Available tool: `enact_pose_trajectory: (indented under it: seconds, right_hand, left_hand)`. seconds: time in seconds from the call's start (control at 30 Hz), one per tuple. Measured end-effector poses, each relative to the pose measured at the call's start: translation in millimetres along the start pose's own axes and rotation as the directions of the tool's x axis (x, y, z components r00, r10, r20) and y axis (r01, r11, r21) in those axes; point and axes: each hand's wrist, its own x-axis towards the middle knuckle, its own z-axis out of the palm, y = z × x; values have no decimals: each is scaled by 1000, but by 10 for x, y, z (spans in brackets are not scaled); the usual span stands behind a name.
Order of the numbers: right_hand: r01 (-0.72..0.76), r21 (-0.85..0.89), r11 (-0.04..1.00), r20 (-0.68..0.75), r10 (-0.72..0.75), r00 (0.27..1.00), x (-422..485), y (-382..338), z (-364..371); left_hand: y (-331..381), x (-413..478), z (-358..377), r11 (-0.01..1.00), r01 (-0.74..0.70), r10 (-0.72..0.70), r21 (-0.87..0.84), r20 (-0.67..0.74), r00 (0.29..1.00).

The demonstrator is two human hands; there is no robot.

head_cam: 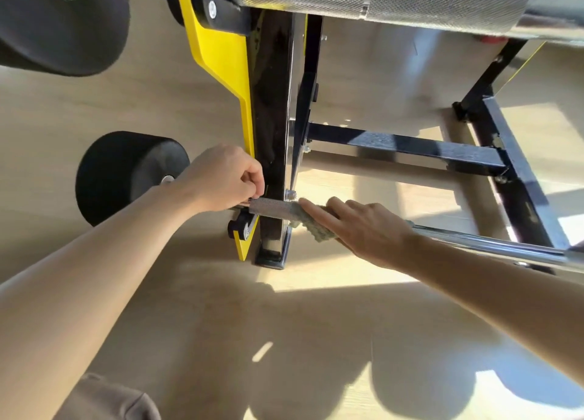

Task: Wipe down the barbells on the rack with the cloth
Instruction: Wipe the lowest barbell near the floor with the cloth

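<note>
A low barbell [271,207] lies across the bottom hooks of the black and yellow rack [271,128]; its knurled grip shows between my hands and its chrome shaft runs off to the right. My left hand [221,179] grips the bar just left of the upright, fingers curled round it, beside the black end weight [126,173]. My right hand [357,226] lies on a pale green cloth [319,231] wrapped over the bar, with the fingers stretched along it. A second barbell [379,2] with a knurled grip rests on the rack close overhead.
A big black weight [63,30] of the upper bar hangs at top left. The rack's black base frame [410,147] spreads over the pale wooden floor to the right. Sun patches fall on the floor. My brown garment [107,400] shows at the bottom left.
</note>
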Motion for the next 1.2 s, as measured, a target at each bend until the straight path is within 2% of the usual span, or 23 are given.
enact_pose_trajectory:
  seconds: [0.17, 0.27, 0.43, 0.53, 0.63, 0.77, 0.87, 1.0, 1.07, 1.13, 1.2]
  right_hand:
    - [40, -52, 998, 15, -39, 999, 361, -300, -155]
    - [32, -33, 999, -54, -33, 998, 748, -573, -193]
    - [74, -70, 995, -77, -79, 994, 609, -436, -111]
    - [81, -51, 995, -20, -82, 996, 162, -119, -30]
    - [12, -4, 1000, -2, -12, 1000, -138, 85, 10]
    - [-112, 27, 993, 18, 112, 994, 155, -105, 6]
    - [-136, 39, 990, 29, 135, 990, 543, -312, -69]
    - [-134, 223, 966, 90, 117, 989, 400, -198, -141]
    - [-224, 395, 891, 181, 163, 970, 129, -33, -211]
    - [-328, 537, 777, 214, 251, 944, -170, 123, -267]
    - [-347, 531, 773, 177, 300, 938, -440, 262, -249]
  left_hand:
    - [-50, -38, 37, 999, -29, 29, 40, -15, 999]
    - [-58, -89, -37, 992, 6, 4, 127, -73, 997]
    - [-146, -120, -131, 993, 106, -98, 42, -162, 982]
    - [-109, -115, -117, 996, 85, -82, 30, -101, 992]
    - [-28, -119, -79, 998, 42, -40, 48, -54, 998]
    - [67, -133, -19, 995, -5, 9, 98, -44, 999]
    - [121, -135, 48, 993, -52, 51, 102, 15, 999]
    - [215, -60, 192, 991, -107, 107, 86, 0, 994]
    - [322, -22, 295, 987, -157, 157, 21, -32, 987]
    - [491, 6, 428, 980, -193, 194, -39, 40, 980]
    - [680, 19, 657, 972, -236, 233, 7, 133, 963]
